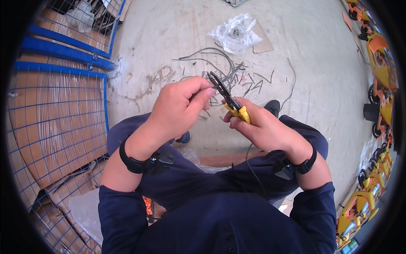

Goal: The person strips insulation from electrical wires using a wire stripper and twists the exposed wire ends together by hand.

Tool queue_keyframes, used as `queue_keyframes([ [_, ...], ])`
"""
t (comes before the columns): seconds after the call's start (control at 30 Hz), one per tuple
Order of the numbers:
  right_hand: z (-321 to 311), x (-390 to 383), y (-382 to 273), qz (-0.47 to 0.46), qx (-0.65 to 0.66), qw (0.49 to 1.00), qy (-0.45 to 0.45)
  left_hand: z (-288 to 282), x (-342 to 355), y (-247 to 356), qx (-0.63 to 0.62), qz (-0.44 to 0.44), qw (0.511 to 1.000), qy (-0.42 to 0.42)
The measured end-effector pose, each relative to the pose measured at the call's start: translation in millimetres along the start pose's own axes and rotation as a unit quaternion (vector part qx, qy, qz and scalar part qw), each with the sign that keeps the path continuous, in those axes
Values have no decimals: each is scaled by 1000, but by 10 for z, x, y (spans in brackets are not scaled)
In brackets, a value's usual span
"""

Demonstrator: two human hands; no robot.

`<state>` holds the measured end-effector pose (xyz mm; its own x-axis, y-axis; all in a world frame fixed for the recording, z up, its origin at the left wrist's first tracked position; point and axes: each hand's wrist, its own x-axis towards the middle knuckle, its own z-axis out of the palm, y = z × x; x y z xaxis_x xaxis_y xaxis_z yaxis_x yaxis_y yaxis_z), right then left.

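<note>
Here | dark wire [215, 87] pinched between left fingers [204, 96], beside pliers [229, 99] | right fingers [241, 125] around yellow handles [244, 114]

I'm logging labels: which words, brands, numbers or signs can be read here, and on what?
None can be read.
Pliers in the right hand: no legible marking.
Crumpled clear plastic: nothing legible.
Yellow wheeled machines along the right edge: any markings too small or blurred.

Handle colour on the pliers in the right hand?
Yellow handles on the black-headed pliers; best seen in the head view.
</note>
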<state>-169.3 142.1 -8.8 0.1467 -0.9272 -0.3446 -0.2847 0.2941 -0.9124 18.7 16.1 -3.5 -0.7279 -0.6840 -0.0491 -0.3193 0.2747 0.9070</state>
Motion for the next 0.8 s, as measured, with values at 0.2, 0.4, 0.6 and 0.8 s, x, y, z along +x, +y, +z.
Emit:
queue_keyframes([
  [0.2,68,105,32,135,95,986,-5,39,9,-52,4,31,999,5],
  [0.4,136,92,-20,99,18,993,61,22,13,-30,18,35,999,7],
  [0.6,158,64,-122,67,-51,992,93,-14,-1,-1,29,51,998,12],
  [0.8,199,90,-56,33,-43,992,114,42,-27,6,39,76,993,80],
])
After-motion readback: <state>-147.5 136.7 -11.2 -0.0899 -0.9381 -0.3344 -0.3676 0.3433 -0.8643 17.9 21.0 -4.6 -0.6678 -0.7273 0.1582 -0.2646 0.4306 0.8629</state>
